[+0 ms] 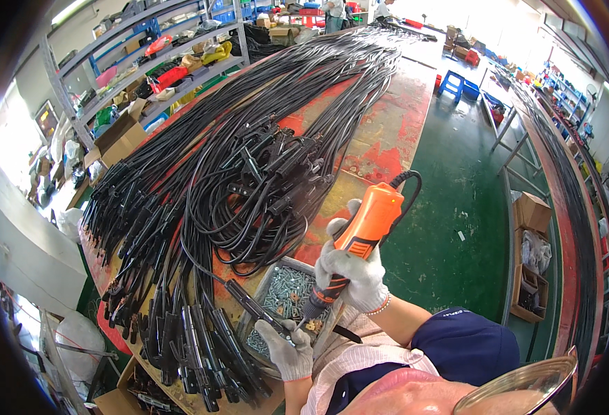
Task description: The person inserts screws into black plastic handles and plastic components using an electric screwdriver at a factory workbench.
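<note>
Running most of the frame's depth, the red-and-yellow bench carries a big spread of black cables; we'd keep that tangle from tugging on the piece being worked. Near the bench's close end sits the screw tray, under the work (handy, dropped screws should land there). Our right hand is wrapped round the orange electric screwdriver, nose angled down-left. Our left hand grips the near end of a black housing on a cable end, held over the tray. Step looks like screw driving, so we'd line the bit up straight with the screw, brace the housing firmly, press lightly, stop once snug, and mind the left fingers close by. Loose screws fill the tray; bit contact we can't tell.
</note>
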Tool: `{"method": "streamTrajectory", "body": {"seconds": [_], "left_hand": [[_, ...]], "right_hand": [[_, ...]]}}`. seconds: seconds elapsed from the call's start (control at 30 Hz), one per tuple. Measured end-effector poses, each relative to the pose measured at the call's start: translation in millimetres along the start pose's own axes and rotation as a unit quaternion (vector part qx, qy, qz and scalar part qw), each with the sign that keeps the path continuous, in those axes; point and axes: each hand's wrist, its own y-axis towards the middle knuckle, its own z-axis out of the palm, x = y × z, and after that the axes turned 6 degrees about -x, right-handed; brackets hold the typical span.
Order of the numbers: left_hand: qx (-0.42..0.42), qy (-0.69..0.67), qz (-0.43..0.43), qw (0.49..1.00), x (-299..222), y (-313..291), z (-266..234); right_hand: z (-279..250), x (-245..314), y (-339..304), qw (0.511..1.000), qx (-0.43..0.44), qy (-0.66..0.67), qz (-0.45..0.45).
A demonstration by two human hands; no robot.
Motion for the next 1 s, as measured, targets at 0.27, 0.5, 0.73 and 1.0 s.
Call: {"method": "streamTrajectory", "body": {"seconds": [0.27, 0.5, 0.73, 1.0], "left_hand": [[0.011, -0.012, -0.014, 1.000, -5, -7, 1], [0.036, 0.020, 0.003, 0.999, 4, -10, -13], [0.069, -0.016, 0.045, 0.996, -3, -19, 6], [0.024, 0.019, 0.047, 0.998, -12, -18, 19]], "right_hand": [[-7, -2, 7, 0.999, -0.046, -0.011, 0.005], [-6, 3, 4, 0.997, -0.065, -0.048, -0.008], [-15, 8, 18, 0.983, -0.050, -0.175, -0.024], [-21, 14, 34, 0.989, 0.126, -0.036, -0.062]]}}
